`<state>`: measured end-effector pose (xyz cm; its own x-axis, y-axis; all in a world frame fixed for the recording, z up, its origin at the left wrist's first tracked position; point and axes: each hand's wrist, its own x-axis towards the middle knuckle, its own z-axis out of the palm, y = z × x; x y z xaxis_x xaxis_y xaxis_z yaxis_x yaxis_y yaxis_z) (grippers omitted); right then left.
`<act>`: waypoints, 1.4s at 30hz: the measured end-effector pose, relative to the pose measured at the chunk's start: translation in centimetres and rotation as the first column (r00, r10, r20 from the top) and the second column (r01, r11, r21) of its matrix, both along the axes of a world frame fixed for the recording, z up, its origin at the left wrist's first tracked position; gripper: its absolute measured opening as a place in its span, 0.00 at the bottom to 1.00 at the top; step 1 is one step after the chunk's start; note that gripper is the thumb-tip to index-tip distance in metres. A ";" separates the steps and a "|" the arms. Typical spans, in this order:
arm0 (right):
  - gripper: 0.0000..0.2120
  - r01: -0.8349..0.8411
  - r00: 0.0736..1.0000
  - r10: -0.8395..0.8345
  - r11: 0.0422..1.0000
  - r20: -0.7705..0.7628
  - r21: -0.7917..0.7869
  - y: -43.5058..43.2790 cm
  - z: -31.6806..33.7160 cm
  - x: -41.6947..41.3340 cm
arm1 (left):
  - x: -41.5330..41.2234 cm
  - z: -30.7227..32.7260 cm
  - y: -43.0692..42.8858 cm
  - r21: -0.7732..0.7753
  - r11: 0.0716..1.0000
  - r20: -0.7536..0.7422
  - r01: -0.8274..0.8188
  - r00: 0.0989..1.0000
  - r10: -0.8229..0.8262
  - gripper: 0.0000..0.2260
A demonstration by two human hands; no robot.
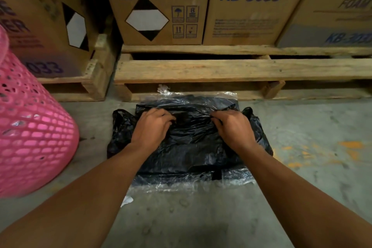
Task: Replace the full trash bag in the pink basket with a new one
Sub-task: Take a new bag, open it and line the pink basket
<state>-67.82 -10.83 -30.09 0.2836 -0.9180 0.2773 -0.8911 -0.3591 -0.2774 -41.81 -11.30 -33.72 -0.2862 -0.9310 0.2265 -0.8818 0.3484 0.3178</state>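
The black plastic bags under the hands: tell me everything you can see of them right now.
The black plastic bags lie in a flat, crinkled, glossy stack on the grey concrete floor, partly inside a torn clear plastic wrapper that shows at the near and far edges. Handle loops stick out at both sides. The left hand and right hand pinch the top layer. The stack sits before a wooden pallet.
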 end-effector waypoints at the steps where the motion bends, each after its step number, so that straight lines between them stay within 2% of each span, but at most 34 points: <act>1: 0.08 -0.024 1.000 0.024 1.000 -0.014 0.018 0.0 0.1 0.1 | 0.0 0.0 0.0 -0.010 1.000 -0.001 0.001 1.000 -0.001 0.08; 5: 0.11 -0.037 0.999 0.038 0.990 -0.010 0.135 0.5 0.2 -0.3 | 0.1 0.2 0.6 -0.038 0.999 -0.011 -0.011 1.000 0.011 0.07; 9: 0.30 -0.030 0.996 0.062 0.910 -0.063 0.414 0.7 0.8 -0.6 | 0.5 0.7 1.1 0.004 1.000 0.020 -0.009 1.000 0.009 0.10; 11: 0.27 -0.028 0.994 0.071 0.892 -0.078 0.451 0.4 0.7 -0.6 | 0.7 1.0 1.4 0.094 0.995 0.048 0.024 0.998 -0.029 0.19; 13: 0.14 -0.033 0.996 0.066 0.905 -0.062 0.423 -0.1 0.6 -0.5 | 0.9 1.3 1.5 0.162 0.986 0.105 0.033 0.993 -0.051 0.27; 14: 0.08 -0.033 0.996 0.062 0.914 -0.060 0.404 -0.2 0.6 -0.4 | 1.0 1.4 1.5 0.174 0.984 0.130 0.027 0.990 -0.050 0.28; 16: 0.04 -0.036 0.997 0.057 0.923 -0.044 0.382 -0.1 0.6 -0.2 | 1.2 1.6 1.5 0.175 0.984 0.154 0.027 0.987 -0.054 0.23; 19: 0.04 -0.048 0.998 0.055 0.926 -0.006 0.375 0.3 0.4 -0.2 | 1.2 1.6 1.9 0.148 0.987 0.152 0.060 0.985 -0.082 0.14; 23: 0.06 -0.045 0.996 0.015 0.926 0.084 0.374 0.8 0.9 -0.9 | 0.8 2.7 3.1 0.129 0.989 0.100 0.070 0.992 -0.083 0.23; 26: 0.07 -0.032 0.994 -0.009 0.924 0.105 0.380 0.5 1.9 -1.4 | 0.9 3.5 3.3 0.173 0.984 0.106 0.038 0.993 -0.057 0.19; 28: 0.08 -0.028 0.995 -0.010 0.925 0.098 0.378 0.1 2.8 -1.6 | 1.0 4.0 3.1 0.213 0.977 -0.021 -0.027 0.999 0.032 0.13; 30: 0.11 -0.024 0.995 -0.015 0.927 0.103 0.373 -0.1 3.8 -1.9 | 0.9 5.0 2.8 0.242 0.968 -0.166 -0.069 0.980 0.111 0.12; 32: 0.13 -0.016 0.992 -0.031 0.932 0.123 0.362 -0.4 5.0 -2.1 | 0.8 6.4 2.6 0.227 0.970 -0.233 -0.089 0.962 0.142 0.11; 34: 0.12 -0.029 0.986 -0.034 0.929 0.162 0.368 -0.6 6.6 -2.3 | 0.9 8.0 2.5 0.207 0.973 -0.243 -0.099 0.959 0.149 0.08; 42: 0.07 -0.012 0.960 -0.067 0.960 0.273 0.281 -2.5 16.0 -2.0 | 1.4 18.5 0.4 0.120 0.985 -0.242 -0.121 0.959 0.148 0.09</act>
